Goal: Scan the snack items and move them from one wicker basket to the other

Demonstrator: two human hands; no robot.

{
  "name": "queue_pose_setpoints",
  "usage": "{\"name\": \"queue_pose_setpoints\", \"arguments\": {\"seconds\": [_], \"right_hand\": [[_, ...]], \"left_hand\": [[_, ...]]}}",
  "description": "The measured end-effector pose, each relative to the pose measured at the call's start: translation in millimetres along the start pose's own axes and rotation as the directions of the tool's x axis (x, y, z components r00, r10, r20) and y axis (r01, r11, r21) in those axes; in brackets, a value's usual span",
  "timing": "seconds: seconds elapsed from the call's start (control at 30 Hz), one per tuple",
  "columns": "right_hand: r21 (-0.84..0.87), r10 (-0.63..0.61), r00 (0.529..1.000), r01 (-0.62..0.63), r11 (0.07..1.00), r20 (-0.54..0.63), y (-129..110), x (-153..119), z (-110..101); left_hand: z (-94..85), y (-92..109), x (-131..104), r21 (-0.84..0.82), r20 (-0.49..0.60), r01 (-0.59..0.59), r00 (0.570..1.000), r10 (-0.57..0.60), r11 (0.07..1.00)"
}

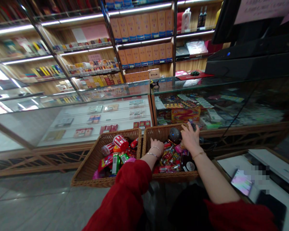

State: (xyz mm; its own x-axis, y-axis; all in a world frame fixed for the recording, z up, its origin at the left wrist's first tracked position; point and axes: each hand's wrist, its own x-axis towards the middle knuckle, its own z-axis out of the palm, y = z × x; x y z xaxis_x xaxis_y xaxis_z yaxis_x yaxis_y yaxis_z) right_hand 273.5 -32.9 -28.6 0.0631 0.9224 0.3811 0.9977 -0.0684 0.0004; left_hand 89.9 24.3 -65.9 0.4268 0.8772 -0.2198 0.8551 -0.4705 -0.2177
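Note:
Two wicker baskets stand side by side against the glass counter. My left hand (157,147) reaches into the right basket (178,177), near its left wall, its fingers curled and partly hidden. At that basket's back right corner, my right hand (190,136) has its fingers wrapped over a dark round jar (194,127). A second dark jar (174,134) lies just left of the right hand, and a brown jar with a pale round label (189,165) sits below it. Wrapped sweets (170,155) fill the middle. The left basket (86,166) holds red-and-white tubs (120,142) and green packets (115,164).
Behind the baskets runs a glass display counter (110,112) with small boxes inside. Shelves of orange boxes (141,25) rise beyond it. A monitor (223,24) stands at the upper right. A phone (242,182) lies on the white surface at the right.

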Motion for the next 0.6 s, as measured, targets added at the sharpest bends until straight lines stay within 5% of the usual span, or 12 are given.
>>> {"name": "queue_pose_setpoints", "arguments": {"seconds": [0.6], "right_hand": [[0.016,0.001,1.000,-0.001,1.000,-0.001,0.1,0.1,0.9]], "left_hand": [[-9.3,-7.3,-4.2,-0.023,-0.018,0.019,1.000,-0.020,1.000]]}}
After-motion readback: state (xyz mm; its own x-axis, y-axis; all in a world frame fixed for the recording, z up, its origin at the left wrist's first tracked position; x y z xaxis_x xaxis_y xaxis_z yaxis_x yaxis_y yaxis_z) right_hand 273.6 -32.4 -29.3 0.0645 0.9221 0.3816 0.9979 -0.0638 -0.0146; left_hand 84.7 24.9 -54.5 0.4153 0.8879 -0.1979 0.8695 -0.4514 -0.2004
